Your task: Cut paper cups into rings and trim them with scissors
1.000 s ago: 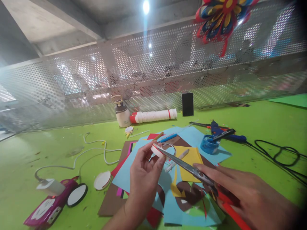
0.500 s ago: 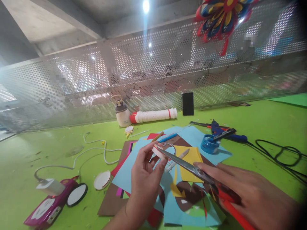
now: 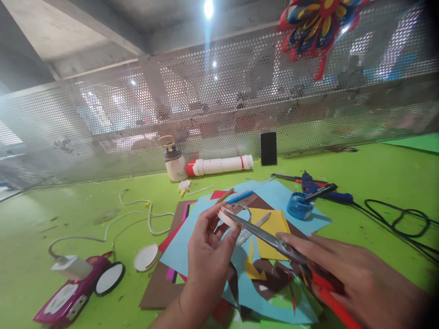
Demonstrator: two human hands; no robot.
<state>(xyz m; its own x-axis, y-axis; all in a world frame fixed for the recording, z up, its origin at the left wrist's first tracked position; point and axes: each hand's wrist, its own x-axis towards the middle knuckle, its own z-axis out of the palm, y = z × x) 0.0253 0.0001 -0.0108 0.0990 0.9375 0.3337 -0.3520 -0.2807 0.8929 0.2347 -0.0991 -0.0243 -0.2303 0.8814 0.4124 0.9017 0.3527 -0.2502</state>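
1. White ring, thin and round with a red mark at its edge, pinched between thumb and fingertips of the left hand, held above the paper pile. Whether it is card or plastic cannot be told.
2. Scissors: long steel blades, red handles. The right hand is clenched round the handles; the blade tips touch the ring's rim.
3. Progress, as a judgement: trimming of the ring looks under way, not finished. No offcut from it is visible, and how far any cut has gone is too small to read.
4. Paper pile: flat, matt sheets in light blue, brown, yellow and red, overlapping under both hands. The brown and yellow pieces near the right wrist already have curved cut edges.
5. Blue tub, round and glossy, on the pile's far corner; glue gun just behind it.
6. Lid, white, shallow disc, left of the pile.
7. Toy car, magenta plastic with black-rimmed wheels, near the left edge, a white cable looping beyond it.
8. Table: smooth green top, scuffed and speckled with scraps.
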